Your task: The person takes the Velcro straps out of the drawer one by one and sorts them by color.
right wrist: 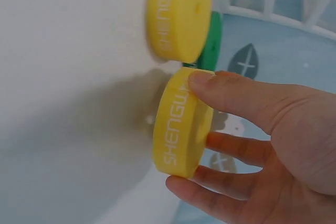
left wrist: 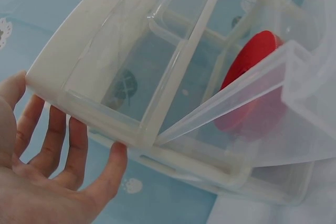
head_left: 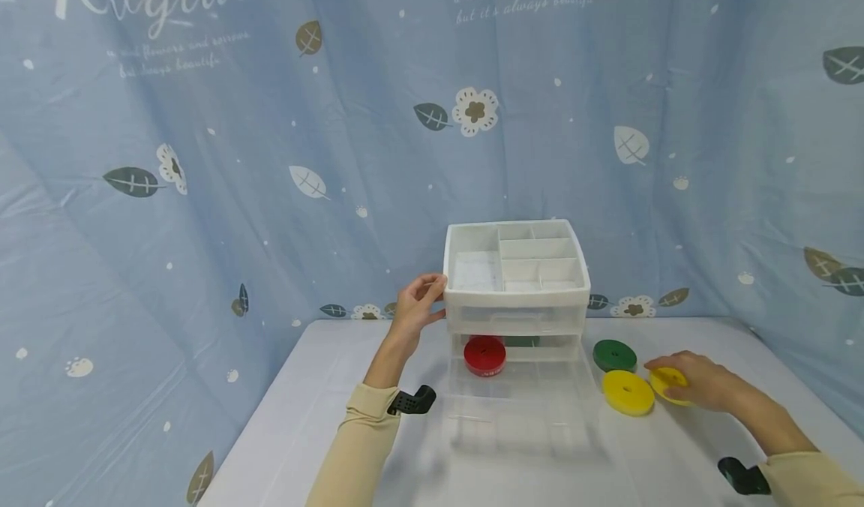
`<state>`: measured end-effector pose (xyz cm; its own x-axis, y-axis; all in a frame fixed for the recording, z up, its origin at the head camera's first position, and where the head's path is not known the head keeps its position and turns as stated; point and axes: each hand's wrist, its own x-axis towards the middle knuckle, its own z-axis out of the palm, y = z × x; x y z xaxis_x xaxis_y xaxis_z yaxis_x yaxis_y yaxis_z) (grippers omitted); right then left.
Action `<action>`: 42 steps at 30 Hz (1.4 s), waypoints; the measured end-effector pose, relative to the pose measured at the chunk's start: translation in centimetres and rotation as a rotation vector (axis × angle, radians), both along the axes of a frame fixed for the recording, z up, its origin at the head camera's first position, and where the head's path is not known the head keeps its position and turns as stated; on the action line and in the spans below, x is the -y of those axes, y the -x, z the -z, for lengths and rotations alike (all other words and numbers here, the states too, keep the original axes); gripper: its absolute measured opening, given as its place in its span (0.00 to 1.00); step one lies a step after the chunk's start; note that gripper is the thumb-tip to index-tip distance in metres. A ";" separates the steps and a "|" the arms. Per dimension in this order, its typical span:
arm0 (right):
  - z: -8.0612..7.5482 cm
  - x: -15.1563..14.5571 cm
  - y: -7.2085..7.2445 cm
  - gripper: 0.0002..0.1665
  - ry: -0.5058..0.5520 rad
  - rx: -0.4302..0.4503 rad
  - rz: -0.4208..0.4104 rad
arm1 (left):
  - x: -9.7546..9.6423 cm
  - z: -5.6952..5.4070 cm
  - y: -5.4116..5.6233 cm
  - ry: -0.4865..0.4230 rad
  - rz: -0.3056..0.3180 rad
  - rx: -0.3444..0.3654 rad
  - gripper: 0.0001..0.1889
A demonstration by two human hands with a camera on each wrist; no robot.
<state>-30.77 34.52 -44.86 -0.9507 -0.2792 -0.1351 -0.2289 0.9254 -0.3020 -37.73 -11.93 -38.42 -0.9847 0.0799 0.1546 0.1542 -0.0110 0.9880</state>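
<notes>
My right hand (head_left: 709, 384) pinches a yellow roll of tape (right wrist: 176, 129) by its rim, thumb on one side and fingers on the other, over the table's right side. Beside it lie a second yellow roll (head_left: 628, 393) and a green roll (head_left: 615, 355). My left hand (head_left: 415, 306) touches the left side of a white drawer unit (head_left: 516, 298) with extended fingertips. The unit's clear lower drawer (head_left: 520, 402) is pulled out, with a red roll (head_left: 484, 355) inside. Something green (head_left: 522, 341) shows farther back in it, partly hidden.
Divided compartments (head_left: 540, 248) form the unit's top. An upper clear drawer (head_left: 516, 319) is pushed in. A patterned blue curtain (head_left: 378, 154) hangs behind the white table (head_left: 324, 387). The pulled-out drawer juts toward the front between my arms.
</notes>
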 end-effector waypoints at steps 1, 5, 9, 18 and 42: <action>0.3 0.0 0.0 0.27 0.003 0.008 0.007 | 0.0 0.0 0.0 -0.001 0.001 -0.002 0.23; 1.2 -0.1 0.2 0.27 0.027 0.027 0.013 | 0.1 0.0 0.0 -0.003 -0.002 -0.001 0.23; 1.8 0.1 0.1 0.27 0.027 0.024 0.029 | 0.1 0.0 0.1 -0.005 -0.007 0.000 0.24; 1.8 0.3 0.2 0.29 0.024 0.006 0.036 | 0.3 -0.1 0.0 -0.015 -0.012 0.002 0.24; 2.5 0.7 -0.2 0.32 -0.006 0.028 0.050 | -0.1 0.2 0.2 -0.018 -0.006 -0.005 0.25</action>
<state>-30.57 33.82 -47.38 -0.9592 -0.2310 -0.1632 -0.1743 0.9371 -0.3024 -37.96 -11.83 -38.61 -0.9844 0.0711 0.1611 0.1595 -0.0275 0.9868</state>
